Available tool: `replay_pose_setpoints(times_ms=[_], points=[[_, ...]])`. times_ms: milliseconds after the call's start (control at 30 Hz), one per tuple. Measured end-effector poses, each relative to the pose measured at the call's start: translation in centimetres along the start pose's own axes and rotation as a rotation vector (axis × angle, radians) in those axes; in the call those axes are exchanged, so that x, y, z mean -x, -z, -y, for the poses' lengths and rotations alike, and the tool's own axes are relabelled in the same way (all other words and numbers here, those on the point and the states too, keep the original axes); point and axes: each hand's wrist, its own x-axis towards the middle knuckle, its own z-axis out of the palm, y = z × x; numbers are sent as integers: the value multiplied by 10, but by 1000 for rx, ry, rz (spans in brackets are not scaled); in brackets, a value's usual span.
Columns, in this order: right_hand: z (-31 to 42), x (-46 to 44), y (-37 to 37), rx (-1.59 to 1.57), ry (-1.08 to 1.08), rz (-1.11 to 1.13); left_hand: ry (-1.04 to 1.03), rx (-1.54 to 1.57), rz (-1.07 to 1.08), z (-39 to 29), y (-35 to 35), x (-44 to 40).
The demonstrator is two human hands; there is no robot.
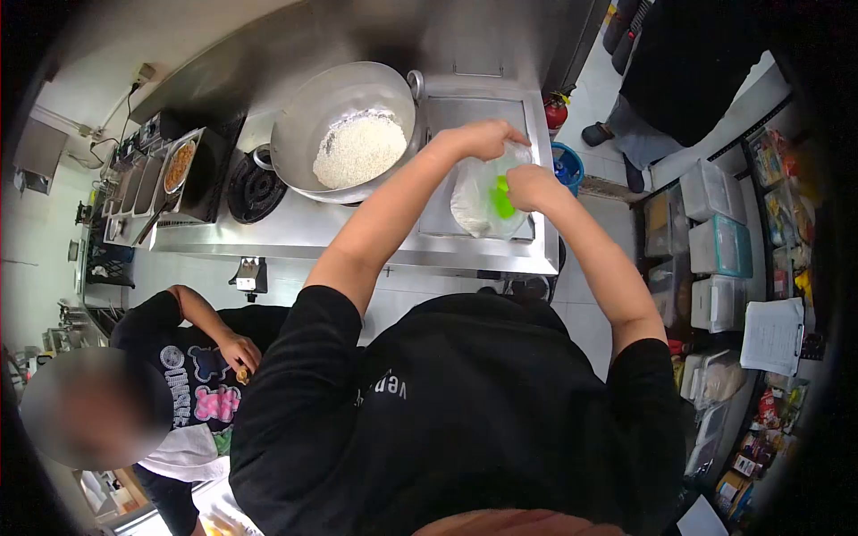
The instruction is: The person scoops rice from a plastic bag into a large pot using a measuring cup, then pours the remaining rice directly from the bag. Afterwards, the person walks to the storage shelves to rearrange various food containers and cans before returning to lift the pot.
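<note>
Through the head view I saw the fingers of the left hand (pixel 487 138) pinching the top of a clear plastic bag (pixel 470 204) on the steel counter (pixel 380 243), apparently to steady it, while those of the right hand (pixel 534 188) were curled around a lime-green scoop (pixel 501 198) at the bag. A wide metal wok (pixel 298 143) holding white grains (pixel 362 150) stood beside them, presumably for easy reach; on the black top (pixel 474 438) I could read only "ven".

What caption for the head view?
Left hand holds plastic bag, right hand green utensil, beside metal pan of white grains.
</note>
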Motion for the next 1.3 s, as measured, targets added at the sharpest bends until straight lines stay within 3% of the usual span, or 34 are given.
replay_pose_setpoints(times_ms=[33,100,133,200,233,300,367,433,500,567,633,667,733,767,833,933,1000,1067,1133,1300], points=[[-3,0,-4,42,-49,-8,-2,4,5,6,-4,-2],[-7,4,-2,14,-95,-28,-119,-81,-293,3,0,9],[-9,6,0,-10,-137,-56,-122,-78,-288,1,1,15],[-11,11,3,-72,-138,-74,28,-102,-557,-6,0,30],[-12,13,3,-129,-132,-95,26,-104,-555,-9,-4,38],[-15,10,-6,-167,-134,-98,81,-189,-1021,-16,-18,55],[-17,7,-14,-203,-129,-102,412,53,-943,-35,-43,77],[-16,9,-20,-300,-89,-105,567,213,-712,-36,-79,83],[-10,13,-23,-330,-51,-81,675,264,-748,8,-139,69],[-6,12,-24,-359,-8,-67,780,303,-794,12,-145,67],[-7,8,-30,-326,25,-27,646,640,-746,11,-143,70],[-7,7,-33,-315,27,-89,660,637,-762,14,-148,70],[-14,0,-32,-283,7,-110,622,1163,-949,20,-161,70],[-17,-1,-32,-258,-35,-132,631,1163,-952,19,-161,74],[-22,-10,-38,-204,-58,-140,673,1741,-1138,20,-158,80],[-18,-10,-41,-145,-52,-78,603,2010,-1213,45,-168,80],[-11,-5,-44,-153,89,8,644,2002,-1240,31,-146,76],[-7,-1,-31,-166,91,15,681,1992,-1270,17,-119,72],[-8,2,-19,-182,90,19,726,1836,-1009,12,-96,65],[-3,7,-7,-252,105,-243,795,1520,-705,6,-52,49]])
